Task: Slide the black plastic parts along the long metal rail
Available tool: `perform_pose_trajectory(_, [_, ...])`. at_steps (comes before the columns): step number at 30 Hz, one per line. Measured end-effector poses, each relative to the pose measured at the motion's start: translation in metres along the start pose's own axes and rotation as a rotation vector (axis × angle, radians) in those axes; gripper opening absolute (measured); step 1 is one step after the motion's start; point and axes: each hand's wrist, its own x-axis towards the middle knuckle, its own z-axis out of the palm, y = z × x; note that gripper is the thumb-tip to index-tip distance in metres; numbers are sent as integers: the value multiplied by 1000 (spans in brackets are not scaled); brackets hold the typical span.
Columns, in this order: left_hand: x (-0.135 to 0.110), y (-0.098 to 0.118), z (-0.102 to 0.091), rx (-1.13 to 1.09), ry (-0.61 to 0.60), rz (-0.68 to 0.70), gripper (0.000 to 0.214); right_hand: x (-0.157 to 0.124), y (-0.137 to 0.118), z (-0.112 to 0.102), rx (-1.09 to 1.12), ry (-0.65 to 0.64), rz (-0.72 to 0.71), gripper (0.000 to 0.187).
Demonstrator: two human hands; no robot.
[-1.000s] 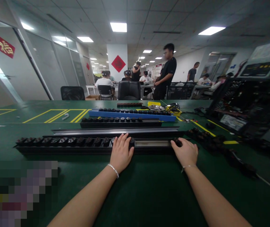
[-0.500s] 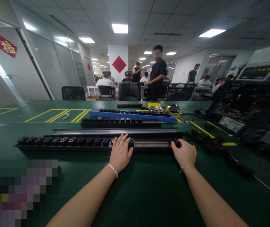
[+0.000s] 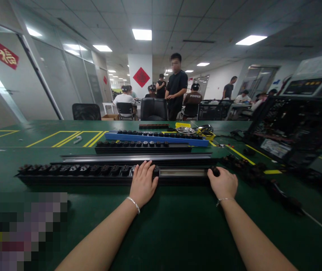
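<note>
A long black channel point(image 3: 93, 180) lies across the green table in front of me, its left part filled with a row of black socket modules point(image 3: 94, 170). My left hand point(image 3: 144, 182) rests with outstretched fingers over the right end of that row, hiding some modules. Right of it, a bare pale stretch of the channel point(image 3: 183, 172) shows. At the channel's right end, my right hand point(image 3: 223, 182) grips a small black socket module point(image 3: 215, 171) between thumb and fingers; the palm hides part of it.
Behind the channel lie a metal rail point(image 3: 138, 157), a shorter black strip point(image 3: 144, 149) and a blue strip point(image 3: 155, 140). Linked black modules point(image 3: 245, 167) trail off to the right, near a large black frame point(image 3: 285, 131). A yellow tray point(image 3: 210, 137) with cables sits farther back. Several people are beyond the table.
My right hand has shifted slightly to the right, with the black socket module still in it. My left hand stays in place. A standing person in the background has moved left.
</note>
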Motion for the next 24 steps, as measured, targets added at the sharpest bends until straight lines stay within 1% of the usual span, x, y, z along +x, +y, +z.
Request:
perform_pose_trajectory(10, [0, 0, 0, -2, 7, 1, 39, 5, 7, -4, 7, 13, 28, 44])
perform_pose_trajectory(24, [0, -1, 2, 1, 20, 2, 38, 9, 15, -1, 72, 71, 101, 41])
